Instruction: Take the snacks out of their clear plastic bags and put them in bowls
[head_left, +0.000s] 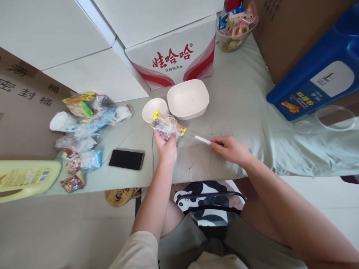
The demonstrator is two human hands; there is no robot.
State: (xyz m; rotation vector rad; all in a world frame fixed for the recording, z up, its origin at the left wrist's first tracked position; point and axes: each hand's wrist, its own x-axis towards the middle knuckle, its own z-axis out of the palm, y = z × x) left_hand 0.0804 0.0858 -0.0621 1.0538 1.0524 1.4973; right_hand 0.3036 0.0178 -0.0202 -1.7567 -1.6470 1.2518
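Note:
My left hand [167, 146] grips a clear plastic snack packet [168, 126] with yellow ends, held just in front of a small round white bowl [153, 108]. A larger white rectangular bowl [188, 99] stands beside the round one. To the right, my right hand [228, 149] is closed around a thin white-handled tool [202, 140]. The tool's slim tip points left toward the packet, with a gap between them. What lies inside the packet is hard to make out.
A black phone [126, 159] lies left of my left hand. Piled wrappers [84, 130] cover the far left. Behind stands a white and red carton [175, 58]; a snack tub [234, 37] is at the back. A blue jug [311, 74] and clear cup [335, 117] are at right.

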